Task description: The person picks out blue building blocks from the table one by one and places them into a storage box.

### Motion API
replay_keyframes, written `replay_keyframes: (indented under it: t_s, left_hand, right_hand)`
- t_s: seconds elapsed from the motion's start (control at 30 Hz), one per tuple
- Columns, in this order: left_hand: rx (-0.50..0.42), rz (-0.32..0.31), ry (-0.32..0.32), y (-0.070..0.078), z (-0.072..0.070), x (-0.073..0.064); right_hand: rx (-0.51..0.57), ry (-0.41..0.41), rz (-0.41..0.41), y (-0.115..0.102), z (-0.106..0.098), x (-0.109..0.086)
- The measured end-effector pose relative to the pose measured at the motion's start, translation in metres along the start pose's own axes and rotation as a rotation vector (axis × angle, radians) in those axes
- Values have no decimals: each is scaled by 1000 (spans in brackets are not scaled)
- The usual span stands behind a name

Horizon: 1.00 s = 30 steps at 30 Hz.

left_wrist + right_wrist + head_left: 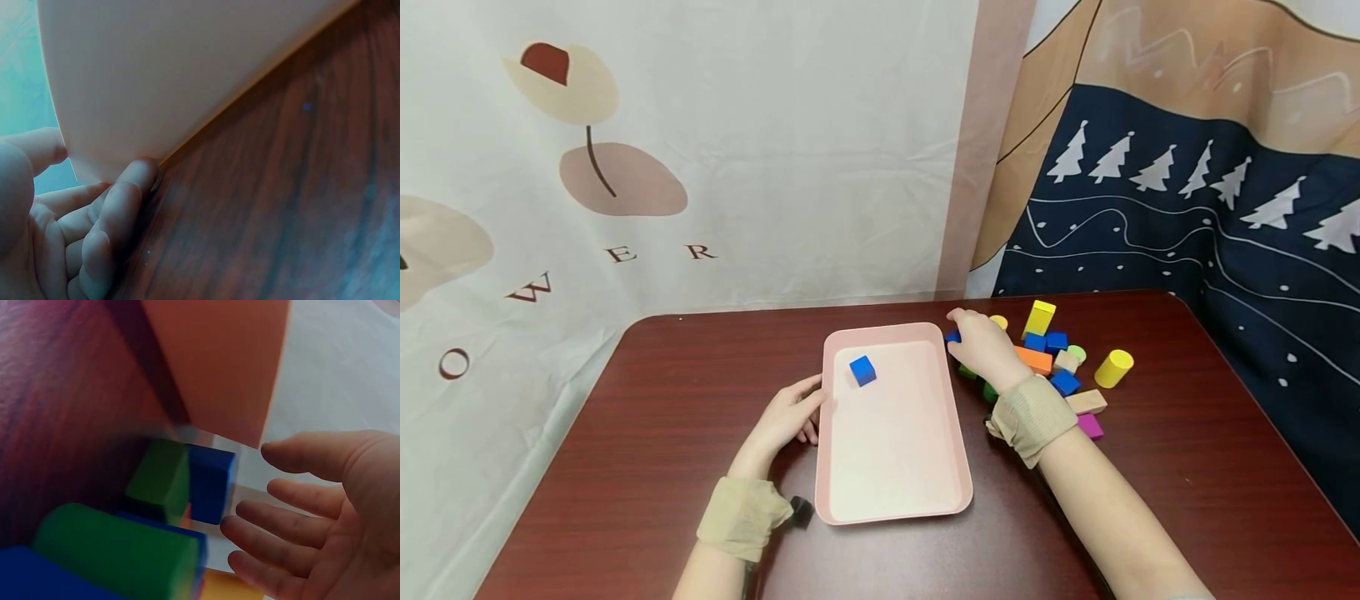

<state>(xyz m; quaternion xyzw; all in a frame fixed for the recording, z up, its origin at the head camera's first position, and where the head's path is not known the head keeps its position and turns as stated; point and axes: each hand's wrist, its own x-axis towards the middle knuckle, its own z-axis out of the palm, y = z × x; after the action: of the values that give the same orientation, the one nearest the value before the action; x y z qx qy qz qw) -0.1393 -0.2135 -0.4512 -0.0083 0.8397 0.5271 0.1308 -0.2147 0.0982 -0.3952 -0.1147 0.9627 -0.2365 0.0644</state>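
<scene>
One side braced, the other free

- Left hand [786,417]: grasping the pale pink rectangular tray [895,450] at the side beside it, thumb at the rim, fingers curled against the outer wall. Probably a brace against sliding on the dark red-brown wood-grain table [1195,475].
- Small blue cube [862,372] sits in the tray, just right of that hand, towards the far end.
- Right hand [988,346]: released, nothing in it. Fingers lie relaxed and apart near a deep-blue rectangular block [211,484]; contact, cannot tell. The spread likely leaves room for a block between thumb and fingers.
- Mixed coloured blocks [1034,361] lie right of this hand and by its wrist, presumably grouped for easy reach. Solid yellow cylinder [1115,368] stands apart, farther right.
</scene>
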Motion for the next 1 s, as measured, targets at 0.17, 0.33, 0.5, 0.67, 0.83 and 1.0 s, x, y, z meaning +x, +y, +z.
replay_keyframes:
  t_s: [0.17,0.33,0.5,0.67,0.83,1.0]
  left_hand:
    - [1,6,0,1,0,-1]
    - [-4,9,-3,2,0,-1]
    - [-6,11,-1,2,0,-1]
    - [-7,14,-3,2,0,-1]
    - [-3,11,-5,2,0,-1]
    - [-1,10,-2,1,0,0]
  right_hand:
    - [-5,-14,-3,5,6,3]
    - [-9,-23,2,8,11,5]
    - [-28,-25,-14,10,13,6]
    - [-28,-29,-6,10,14,6]
    - [-27,-39,3,12,15,7]
    - [-32,-36,2,13,16,7]
